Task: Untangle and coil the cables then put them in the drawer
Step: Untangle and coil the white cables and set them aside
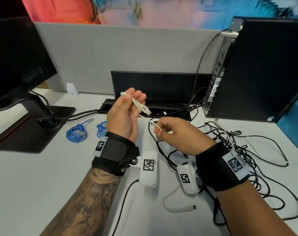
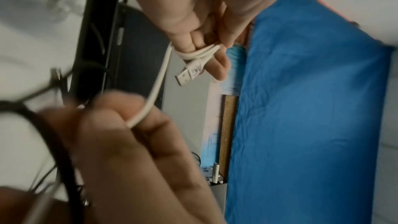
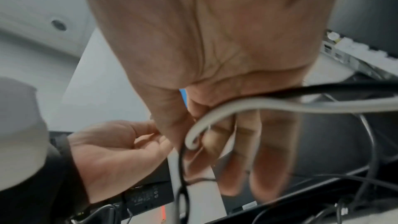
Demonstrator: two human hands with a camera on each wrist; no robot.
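Note:
A thin white USB cable [image 1: 137, 105] is folded into short loops in my left hand [image 1: 126, 113], which is raised above the desk and grips the bundle. Its labelled USB plug [image 2: 189, 74] sticks out past the fingers. From the bundle a white strand [image 2: 155, 91] runs down to my right hand [image 1: 168, 128], which pinches it between thumb and fingers. In the right wrist view the cable [image 3: 215, 117] curves under that palm. A tangle of black cables [image 1: 243, 147] lies on the desk at the right. Two coiled blue cables [image 1: 76, 132] lie at the left.
A monitor base [image 1: 34, 130] stands at the left and a black computer tower [image 1: 257, 68] at the right. A black cable tray [image 1: 161, 106] runs along the grey partition. A thicker white cable end [image 1: 177, 206] lies near the front. No drawer is in view.

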